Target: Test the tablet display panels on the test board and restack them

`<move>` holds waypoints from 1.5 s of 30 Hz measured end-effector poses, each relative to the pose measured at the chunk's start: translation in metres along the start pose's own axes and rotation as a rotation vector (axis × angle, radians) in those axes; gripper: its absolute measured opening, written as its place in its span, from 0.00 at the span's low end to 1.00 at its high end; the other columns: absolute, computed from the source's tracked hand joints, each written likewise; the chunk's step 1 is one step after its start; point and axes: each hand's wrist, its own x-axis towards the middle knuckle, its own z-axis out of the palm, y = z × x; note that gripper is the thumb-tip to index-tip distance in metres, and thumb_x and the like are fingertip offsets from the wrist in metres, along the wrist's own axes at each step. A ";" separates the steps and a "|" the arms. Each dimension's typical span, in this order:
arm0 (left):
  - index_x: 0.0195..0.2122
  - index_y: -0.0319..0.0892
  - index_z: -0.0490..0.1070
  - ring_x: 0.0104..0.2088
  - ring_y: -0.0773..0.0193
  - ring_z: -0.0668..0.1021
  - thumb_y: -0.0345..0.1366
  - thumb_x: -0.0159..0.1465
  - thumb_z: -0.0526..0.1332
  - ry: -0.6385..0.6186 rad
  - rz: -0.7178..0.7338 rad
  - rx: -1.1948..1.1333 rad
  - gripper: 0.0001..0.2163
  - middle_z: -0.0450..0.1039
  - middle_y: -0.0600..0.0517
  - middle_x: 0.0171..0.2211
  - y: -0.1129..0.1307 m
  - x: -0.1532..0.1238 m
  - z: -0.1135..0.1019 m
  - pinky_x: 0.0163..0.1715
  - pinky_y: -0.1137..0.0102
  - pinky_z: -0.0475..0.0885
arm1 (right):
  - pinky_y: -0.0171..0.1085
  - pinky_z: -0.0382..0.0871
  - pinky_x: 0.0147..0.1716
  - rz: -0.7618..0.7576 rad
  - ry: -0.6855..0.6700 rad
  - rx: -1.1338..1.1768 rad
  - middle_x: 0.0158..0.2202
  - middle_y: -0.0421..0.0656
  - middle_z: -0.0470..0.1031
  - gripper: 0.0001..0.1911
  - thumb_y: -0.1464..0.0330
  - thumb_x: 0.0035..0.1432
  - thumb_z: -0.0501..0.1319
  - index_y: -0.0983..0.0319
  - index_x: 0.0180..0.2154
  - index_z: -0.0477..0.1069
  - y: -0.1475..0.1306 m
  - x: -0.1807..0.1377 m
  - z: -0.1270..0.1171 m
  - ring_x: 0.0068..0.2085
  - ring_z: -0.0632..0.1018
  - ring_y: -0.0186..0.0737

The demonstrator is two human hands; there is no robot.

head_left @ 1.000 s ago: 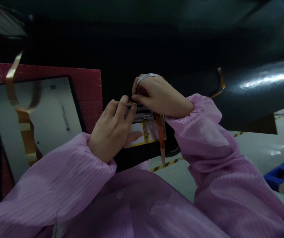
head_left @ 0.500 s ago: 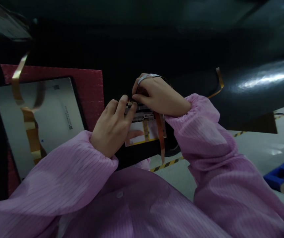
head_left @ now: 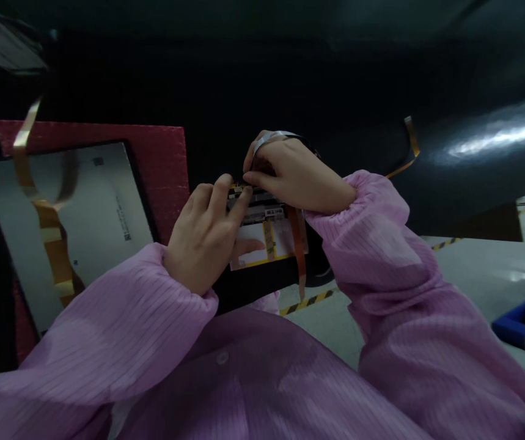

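Observation:
A small display panel [head_left: 253, 253] with a white back, yellow edging and a dark electronics strip lies in front of me at the table edge. My left hand [head_left: 205, 235] rests on its left side, fingers spread towards the upper edge and thumb stretched over the white back. At that upper edge, my right hand [head_left: 285, 168] is closed in a pinch; what lies between its fingertips is too small to make out. Over its fingers curves a silvery strip [head_left: 269, 140]. An orange flat flex cable [head_left: 297, 244] hangs from the panel's right part past the table edge.
To the left, a larger display panel [head_left: 101, 208] lies on a red foam sheet [head_left: 164, 171], with a copper-coloured flex cable [head_left: 51, 235] across it. Another flex cable [head_left: 412, 143] lies right on the black table [head_left: 358, 79]. Blue crates [head_left: 519, 324] stand on the floor.
My view has shifted slightly, so the larger panel and red sheet sit a little further left. Both hands keep nearly the same pose on the small panel.

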 end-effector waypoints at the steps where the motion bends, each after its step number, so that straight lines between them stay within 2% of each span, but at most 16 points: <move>1: 0.63 0.40 0.63 0.54 0.43 0.70 0.49 0.62 0.65 -0.003 0.002 0.007 0.31 0.61 0.36 0.60 0.000 -0.001 0.000 0.55 0.49 0.68 | 0.43 0.71 0.48 -0.005 -0.004 0.000 0.40 0.42 0.76 0.05 0.73 0.62 0.62 0.61 0.33 0.73 0.000 0.000 0.000 0.45 0.76 0.43; 12: 0.63 0.31 0.61 0.53 0.45 0.70 0.60 0.58 0.62 0.064 -0.006 -0.017 0.42 0.64 0.34 0.58 -0.001 -0.005 0.007 0.59 0.52 0.66 | 0.47 0.69 0.52 -0.065 -0.009 0.050 0.40 0.42 0.78 0.06 0.74 0.62 0.61 0.60 0.33 0.74 0.004 -0.004 -0.001 0.47 0.77 0.45; 20: 0.65 0.31 0.60 0.55 0.41 0.69 0.61 0.62 0.56 0.029 -0.032 -0.065 0.40 0.64 0.32 0.58 0.000 -0.005 0.005 0.59 0.47 0.65 | 0.50 0.68 0.56 -0.048 -0.047 0.067 0.44 0.42 0.77 0.07 0.69 0.66 0.59 0.57 0.35 0.75 0.004 -0.007 -0.002 0.51 0.75 0.48; 25: 0.64 0.31 0.60 0.54 0.41 0.69 0.60 0.63 0.57 0.033 -0.022 -0.042 0.40 0.65 0.32 0.56 0.000 -0.005 0.004 0.58 0.47 0.66 | 0.50 0.67 0.58 -0.058 -0.063 0.063 0.45 0.42 0.77 0.06 0.70 0.65 0.59 0.58 0.36 0.75 0.002 -0.008 -0.005 0.52 0.75 0.48; 28: 0.65 0.32 0.61 0.53 0.43 0.69 0.58 0.62 0.59 0.024 -0.017 -0.013 0.39 0.64 0.32 0.57 0.001 -0.004 0.003 0.58 0.48 0.66 | 0.49 0.66 0.58 -0.048 -0.045 0.056 0.47 0.43 0.77 0.07 0.71 0.66 0.58 0.60 0.40 0.75 0.002 -0.009 -0.005 0.53 0.75 0.47; 33: 0.64 0.38 0.63 0.52 0.43 0.69 0.57 0.59 0.63 -0.009 0.007 0.052 0.38 0.63 0.34 0.58 0.002 -0.002 0.000 0.57 0.48 0.67 | 0.52 0.66 0.58 -0.036 -0.022 -0.009 0.56 0.49 0.72 0.15 0.68 0.69 0.54 0.65 0.54 0.71 -0.002 -0.017 -0.007 0.58 0.72 0.50; 38: 0.65 0.41 0.63 0.54 0.44 0.68 0.55 0.59 0.65 -0.051 -0.021 0.011 0.36 0.63 0.35 0.58 0.001 -0.001 0.000 0.58 0.47 0.65 | 0.56 0.65 0.61 -0.066 -0.029 -0.119 0.60 0.51 0.68 0.19 0.65 0.69 0.56 0.64 0.58 0.68 -0.027 -0.050 -0.027 0.62 0.67 0.55; 41: 0.65 0.40 0.63 0.53 0.44 0.69 0.55 0.58 0.65 -0.029 -0.015 0.017 0.38 0.63 0.35 0.58 0.000 -0.001 0.002 0.57 0.47 0.67 | 0.54 0.67 0.58 -0.013 0.079 -0.128 0.58 0.48 0.71 0.18 0.65 0.68 0.56 0.59 0.58 0.68 -0.036 -0.083 -0.044 0.59 0.71 0.53; 43: 0.65 0.39 0.62 0.52 0.44 0.70 0.55 0.58 0.66 -0.014 -0.010 0.026 0.38 0.64 0.34 0.57 0.000 -0.002 0.003 0.55 0.48 0.69 | 0.54 0.70 0.54 0.144 0.244 -0.142 0.54 0.48 0.73 0.17 0.64 0.67 0.58 0.57 0.56 0.69 -0.031 -0.107 -0.047 0.54 0.74 0.53; 45: 0.65 0.38 0.61 0.53 0.43 0.70 0.52 0.59 0.66 0.014 -0.028 0.032 0.37 0.64 0.34 0.57 0.002 -0.005 0.000 0.55 0.48 0.69 | 0.53 0.72 0.47 0.383 0.404 -0.141 0.48 0.49 0.75 0.17 0.62 0.64 0.60 0.59 0.53 0.70 -0.019 -0.130 -0.040 0.46 0.77 0.52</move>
